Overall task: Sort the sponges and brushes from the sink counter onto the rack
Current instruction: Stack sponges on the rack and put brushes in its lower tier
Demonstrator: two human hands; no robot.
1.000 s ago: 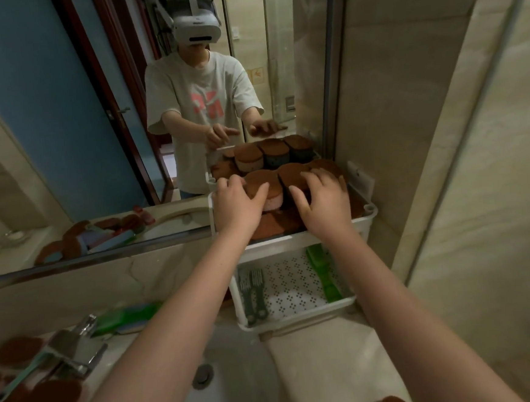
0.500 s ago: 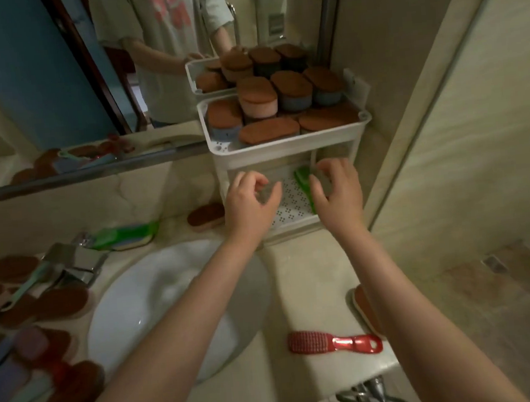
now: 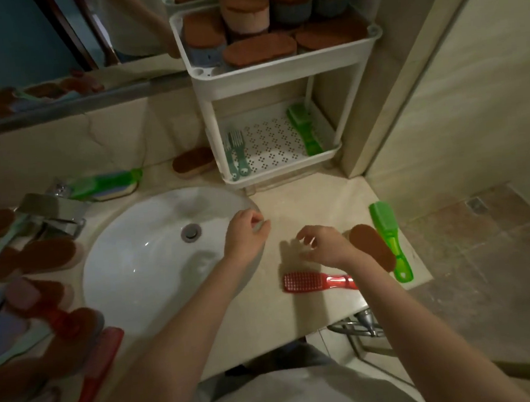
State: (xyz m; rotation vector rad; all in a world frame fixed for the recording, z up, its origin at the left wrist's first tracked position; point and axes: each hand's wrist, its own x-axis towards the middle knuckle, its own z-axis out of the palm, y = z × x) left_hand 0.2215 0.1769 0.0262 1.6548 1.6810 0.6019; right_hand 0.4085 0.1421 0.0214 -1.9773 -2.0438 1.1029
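A white two-tier rack (image 3: 282, 69) stands at the back right of the counter. Its top tier holds several brown-topped sponges (image 3: 258, 50). Its bottom tier holds a green brush (image 3: 304, 128) and two grey-green brushes (image 3: 236, 154). On the counter by the right edge lie a red brush (image 3: 314, 282), a brown sponge (image 3: 372, 246) and a green brush (image 3: 388, 238). My left hand (image 3: 244, 237) hovers over the sink's right rim, fingers loosely curled, holding nothing. My right hand (image 3: 321, 244) hangs just above the red brush, beside the brown sponge, fingers apart and empty.
A white sink basin (image 3: 153, 254) fills the middle, with a chrome tap (image 3: 49, 214) at its left. More sponges and brushes (image 3: 37, 301) crowd the left counter. A green brush on a sponge (image 3: 107, 184) and a brown sponge (image 3: 194, 162) lie behind the sink. The counter's right edge drops to the floor.
Both hands came down from the rack's top tier, past the bottom tier, to the counter near the red brush. The view tilted down with them.
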